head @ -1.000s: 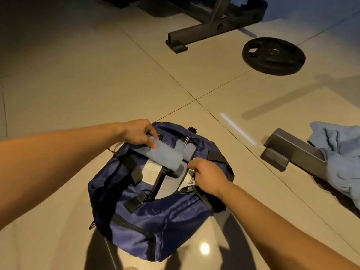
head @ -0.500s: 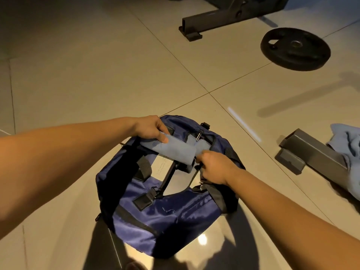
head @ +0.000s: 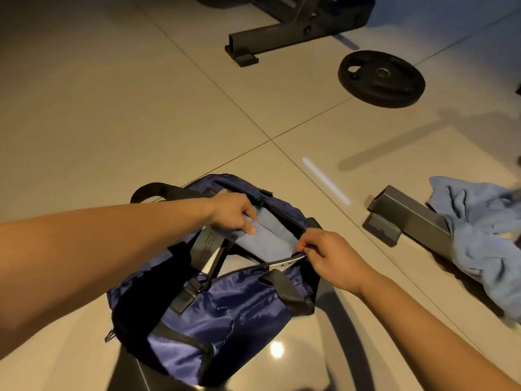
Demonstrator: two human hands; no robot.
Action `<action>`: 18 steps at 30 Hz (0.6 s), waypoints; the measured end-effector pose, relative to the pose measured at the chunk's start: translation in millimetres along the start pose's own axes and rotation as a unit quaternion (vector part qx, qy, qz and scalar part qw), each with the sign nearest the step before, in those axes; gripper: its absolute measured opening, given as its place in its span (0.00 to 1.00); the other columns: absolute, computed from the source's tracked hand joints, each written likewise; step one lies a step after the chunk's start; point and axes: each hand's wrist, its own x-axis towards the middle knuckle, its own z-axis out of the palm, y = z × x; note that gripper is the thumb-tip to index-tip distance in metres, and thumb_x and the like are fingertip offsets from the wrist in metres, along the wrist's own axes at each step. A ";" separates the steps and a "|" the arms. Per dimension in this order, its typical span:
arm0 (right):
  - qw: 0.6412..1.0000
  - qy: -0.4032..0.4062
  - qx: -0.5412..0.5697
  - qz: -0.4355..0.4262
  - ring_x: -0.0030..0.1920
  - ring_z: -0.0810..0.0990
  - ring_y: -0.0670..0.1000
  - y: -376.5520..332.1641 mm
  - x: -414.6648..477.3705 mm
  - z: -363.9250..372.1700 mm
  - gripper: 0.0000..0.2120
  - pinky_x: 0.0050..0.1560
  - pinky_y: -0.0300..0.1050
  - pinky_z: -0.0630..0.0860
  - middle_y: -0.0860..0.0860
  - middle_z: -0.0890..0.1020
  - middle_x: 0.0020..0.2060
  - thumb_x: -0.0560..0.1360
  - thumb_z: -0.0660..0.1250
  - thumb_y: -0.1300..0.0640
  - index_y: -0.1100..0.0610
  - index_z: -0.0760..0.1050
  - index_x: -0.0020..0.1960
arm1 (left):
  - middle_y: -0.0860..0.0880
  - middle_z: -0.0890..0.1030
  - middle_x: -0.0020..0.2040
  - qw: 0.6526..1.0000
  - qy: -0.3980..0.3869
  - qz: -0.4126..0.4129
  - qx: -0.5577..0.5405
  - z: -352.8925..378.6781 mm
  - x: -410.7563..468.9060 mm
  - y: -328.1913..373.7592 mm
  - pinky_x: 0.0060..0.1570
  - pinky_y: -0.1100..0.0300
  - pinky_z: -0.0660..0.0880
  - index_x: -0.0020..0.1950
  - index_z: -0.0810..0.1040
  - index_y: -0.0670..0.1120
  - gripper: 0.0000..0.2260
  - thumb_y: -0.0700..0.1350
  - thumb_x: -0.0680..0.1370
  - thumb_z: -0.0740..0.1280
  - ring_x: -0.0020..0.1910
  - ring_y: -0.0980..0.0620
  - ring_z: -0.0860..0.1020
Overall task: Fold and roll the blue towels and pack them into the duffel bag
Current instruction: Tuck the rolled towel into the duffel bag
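Towel (head: 263, 239), pale blue, folded, in left grip (head: 231, 213); right grip (head: 332, 258) pinches navy duffel bag (head: 225, 314) rim.

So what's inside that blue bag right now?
A light-blue towel lies in the duffel bag opening, held by the left hand. Anything deeper is hidden by fabric.

**One camera worn on my head, looking forward and down at the floor**

It sits above and behind my arms, which come in from the lower left and lower right edges. My left hand (head: 231, 213) and right hand (head: 329, 258) meet near mid-frame over the duffel bag (head: 225, 314), close below me. The wide lens also takes in the tiled floor (head: 112, 108) beyond. The weight plate (head: 380, 79) and bench frame (head: 282, 38) are far off by the top edge, and a loose towel (head: 479, 235) lies at the right edge.
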 end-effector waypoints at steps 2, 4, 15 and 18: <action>1.000 -0.008 -0.002 -0.001 0.46 0.75 0.48 3.9 -2.2 -0.9 0.13 0.50 0.43 0.73 0.45 0.78 0.45 0.75 0.59 0.66 0.54 0.81 0.49 | 0.57 0.80 0.67 1.000 -0.008 0.009 -0.007 6.2 2.8 4.9 0.74 0.45 0.54 0.64 0.83 0.52 0.17 0.55 0.77 0.73 0.67 0.53 0.75; 1.000 -0.018 -0.001 -0.001 0.46 0.76 0.48 6.2 -4.4 -0.3 0.14 0.51 0.43 0.74 0.44 0.77 0.45 0.73 0.59 0.64 0.55 0.82 0.49 | 0.56 0.79 0.67 0.999 -0.023 0.024 -0.019 10.5 5.3 12.8 0.76 0.43 0.52 0.65 0.82 0.51 0.17 0.55 0.77 0.72 0.68 0.52 0.74; 1.000 0.015 0.008 -0.015 0.39 0.76 0.47 -8.6 -8.2 -8.7 0.11 0.42 0.47 0.74 0.44 0.77 0.39 0.70 0.57 0.56 0.53 0.77 0.37 | 0.52 0.83 0.61 0.999 0.024 -0.022 -0.005 43.8 21.9 28.5 0.65 0.54 0.67 0.65 0.81 0.50 0.22 0.57 0.74 0.76 0.62 0.48 0.78; 1.000 -0.011 -0.018 -0.021 0.41 0.76 0.48 -9.3 -6.7 -6.6 0.11 0.44 0.45 0.73 0.44 0.77 0.42 0.71 0.57 0.56 0.53 0.78 0.41 | 0.51 0.83 0.58 0.995 0.019 -0.028 -0.096 47.3 24.1 20.2 0.59 0.56 0.74 0.61 0.83 0.50 0.21 0.56 0.71 0.78 0.60 0.48 0.79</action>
